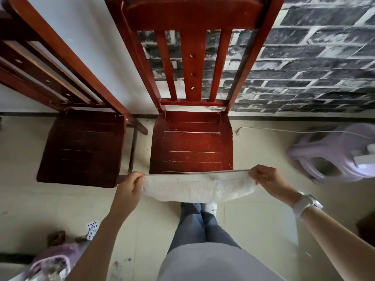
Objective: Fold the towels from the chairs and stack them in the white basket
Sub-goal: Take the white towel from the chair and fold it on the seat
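Observation:
A white towel hangs stretched between my two hands, just in front of the front edge of the red wooden chair. My left hand pinches its left top corner and my right hand pinches its right top corner. The top edge is pulled taut and the cloth sags below it in a curve. The seat of the red chair is bare. A second, darker wooden chair stands to the left, its seat bare too. No white basket is visible.
A lilac plastic stool stands at the right with a white cable running to it. Playing cards and a purple bag lie on the floor at lower left. A brick-pattern wall is behind the chairs.

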Tool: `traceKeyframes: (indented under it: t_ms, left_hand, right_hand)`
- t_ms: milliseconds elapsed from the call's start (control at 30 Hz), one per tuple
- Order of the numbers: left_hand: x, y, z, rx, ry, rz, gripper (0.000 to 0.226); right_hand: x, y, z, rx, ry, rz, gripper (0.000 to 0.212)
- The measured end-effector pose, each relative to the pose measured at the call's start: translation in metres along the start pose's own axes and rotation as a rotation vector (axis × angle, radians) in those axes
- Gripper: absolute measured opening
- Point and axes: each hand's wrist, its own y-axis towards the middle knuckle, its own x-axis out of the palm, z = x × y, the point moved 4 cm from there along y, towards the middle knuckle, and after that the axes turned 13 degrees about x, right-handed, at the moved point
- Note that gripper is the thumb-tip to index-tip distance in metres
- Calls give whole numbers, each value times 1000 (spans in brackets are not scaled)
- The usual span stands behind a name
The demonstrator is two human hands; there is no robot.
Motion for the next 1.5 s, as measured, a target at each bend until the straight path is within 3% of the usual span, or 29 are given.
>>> traceKeyframes:
  t_ms: [100,233,500,633,733,867,933,1100,1367,1500]
  left_hand:
    - [6,16,-13,-20,-1,-12,22]
    - [17,66,-31,-16,2,-2,27]
    - [70,207,-82,-22,95,43,30]
    - [89,253,-89,65,186,141,27]
    - [102,276,-100,65,122,140,27]
    - [98,295,-101,135,145,189,28]
    - [95,299,-99,83,49,215,27]
    - [104,289,-110,-241,-461,245,24]
    - [114,213,-116,-434,-635,347,17]
    - [129,161,-129,-528,-720,320,37]
  right_hand:
    - [4,14,-11,10,-2,26,32]
    - [9,50,-30,35,-5,87,14]
    - [33,191,-45,107,-124,227,27]
    - [43,240,-49,195,-14,274,25]
    - [44,262,-49,252,99,327,23]
    - [45,280,-45,315,384,371,15]
    - [47,281,-49,305,537,322,15]
    - [58,266,-52,409,914,133,16]
    - [97,213,-3,507,943,245,22]
    - [124,182,29,573,913,225,27]
